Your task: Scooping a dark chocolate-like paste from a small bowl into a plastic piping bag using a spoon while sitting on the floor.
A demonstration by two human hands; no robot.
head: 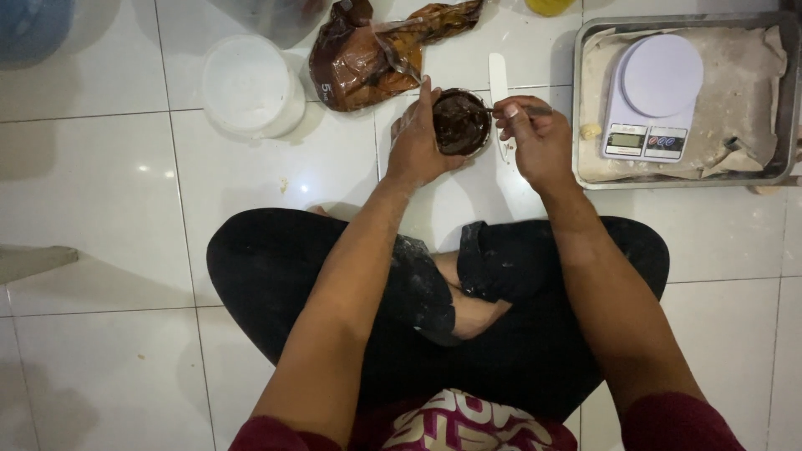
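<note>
I sit cross-legged on a white tiled floor. My left hand (415, 142) grips the side of a small bowl (460, 123) filled with dark brown chocolate paste. My right hand (535, 138) holds a thin metal utensil (535, 109) whose tip reaches into the paste at the bowl's right edge. A brown plastic bag of chocolate (368, 52), torn open, lies just beyond the bowl. A white spatula (499, 83) lies on the floor between the bowl and my right hand.
A metal tray (579, 100) at the right holds a flattened paper bag and a white digital kitchen scale (653, 96). A white plastic tub (251, 83) stands at the left of the bag. A yellow object (549, 6) sits at the top edge.
</note>
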